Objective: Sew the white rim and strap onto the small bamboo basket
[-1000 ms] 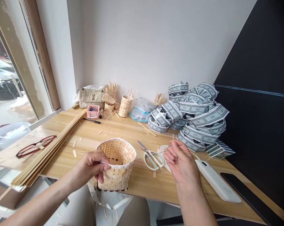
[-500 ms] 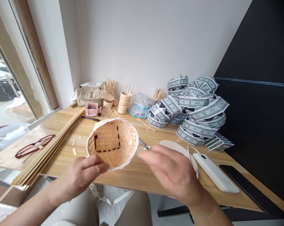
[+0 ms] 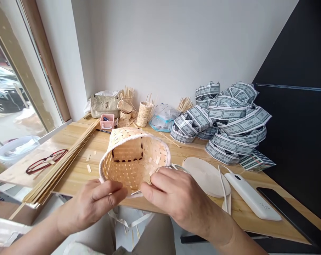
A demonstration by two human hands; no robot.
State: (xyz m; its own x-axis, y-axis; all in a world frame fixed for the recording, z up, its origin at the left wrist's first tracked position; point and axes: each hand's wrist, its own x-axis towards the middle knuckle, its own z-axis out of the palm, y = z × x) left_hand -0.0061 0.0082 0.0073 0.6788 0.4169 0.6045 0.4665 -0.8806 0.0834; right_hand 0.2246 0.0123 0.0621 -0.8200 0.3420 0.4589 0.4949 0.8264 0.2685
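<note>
Left hand (image 3: 95, 203): palm down, in from the lower left, fingers pointing right. Grip narrow, thumb and index pinched on the near white-wrapped rim of the round pale woven wood-strip basket (image 3: 132, 170).

Right hand (image 3: 178, 198): in from the lower right, back of hand up, wrist bent inward. Grip narrow, thumb and index on the end of a thin shiny sliver (image 3: 136, 193) at the rim, just beside the left fingertips. Fingers hide the rest of it.

Basket is tipped on its side over the near edge of the wooden table (image 3: 79, 177), mouth toward the camera, dark stitches around the base inside.

In the way: right hand covers the basket's near right rim. White-handled scissors (image 3: 180, 168) sit behind that hand, mostly hidden.

Right side: flat cream coil (image 3: 201, 177), white power bank (image 3: 252, 196), long black slab (image 3: 282, 212) by the right edge. Left side: long bundle of thin wood strips (image 3: 63, 159), red-framed glasses (image 3: 46, 162). Far edge: 1 pink plastic box (image 3: 107, 122), grey patterned paper bands (image 3: 229, 117) piled at far right.
</note>
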